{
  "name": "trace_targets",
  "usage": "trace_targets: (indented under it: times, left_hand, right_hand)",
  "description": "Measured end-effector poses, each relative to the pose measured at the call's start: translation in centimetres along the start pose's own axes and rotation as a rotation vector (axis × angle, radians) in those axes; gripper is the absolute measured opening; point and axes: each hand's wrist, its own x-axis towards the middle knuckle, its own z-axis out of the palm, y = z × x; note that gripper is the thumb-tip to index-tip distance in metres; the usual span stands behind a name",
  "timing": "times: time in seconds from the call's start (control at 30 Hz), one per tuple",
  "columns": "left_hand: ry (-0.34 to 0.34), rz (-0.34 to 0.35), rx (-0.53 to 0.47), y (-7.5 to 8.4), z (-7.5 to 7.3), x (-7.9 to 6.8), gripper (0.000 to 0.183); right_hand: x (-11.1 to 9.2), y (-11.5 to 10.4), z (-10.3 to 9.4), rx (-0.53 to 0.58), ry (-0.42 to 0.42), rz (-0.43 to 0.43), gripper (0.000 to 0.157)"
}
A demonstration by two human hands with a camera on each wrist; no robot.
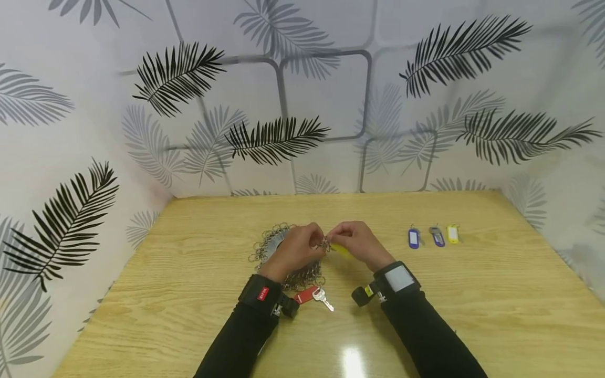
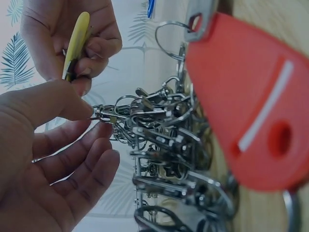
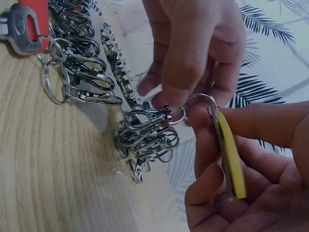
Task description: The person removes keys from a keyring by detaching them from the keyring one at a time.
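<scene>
A round stand (image 1: 275,244) ringed with many metal swivel clasps is on the wooden table, partly hidden by my left hand (image 1: 296,249). Its thumb and fingers pinch a swivel clasp (image 3: 157,116) at the stand's edge. My right hand (image 1: 361,242) grips a yellow key tag (image 3: 233,162) with a metal key lying flat against it. Their split ring (image 3: 206,98) reaches up from the right fingertips, close beside the clasp's end ring. Near the stand's front, a red key tag (image 1: 306,294) with a silver key (image 1: 323,299) hangs from a clasp's ring.
To the right on the table lie two blue key tags (image 1: 413,239) with keys and another yellow key tag (image 1: 452,234), in a row. A leaf-patterned wall covering (image 1: 326,163) rises behind the table's far edge.
</scene>
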Motion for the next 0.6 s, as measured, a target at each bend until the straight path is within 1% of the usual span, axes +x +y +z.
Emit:
trace_targets:
  times: [0.07,0.17,0.27,0.43,0.6]
  left_hand:
    - [-0.01,-0.012,0.015,-0.05,0.04,0.03,0.017]
    - [-0.023,-0.023,0.005,-0.14,-0.02,0.05,0.016]
    - [-0.028,-0.041,-0.04,-0.22,-0.23,-0.08,0.017]
    - [-0.027,-0.074,-0.072,-0.3,-0.31,-0.11,0.015]
    - [-0.03,-0.066,-0.072,-0.21,-0.22,0.02,0.013]
  right_hand:
    - [-0.07,-0.12,-0.04,-0.012,-0.021,-0.01,0.013]
    - [-0.1,-0.22,-0.12,-0.031,-0.039,-0.023,0.014]
    - [-0.18,-0.34,-0.28,-0.047,-0.037,-0.03,0.014]
    - [-0.4,-0.55,-0.56,-0.072,-0.025,-0.024,0.014]
    - [-0.51,-0.65,-0.66,-0.07,-0.033,-0.023,0.012]
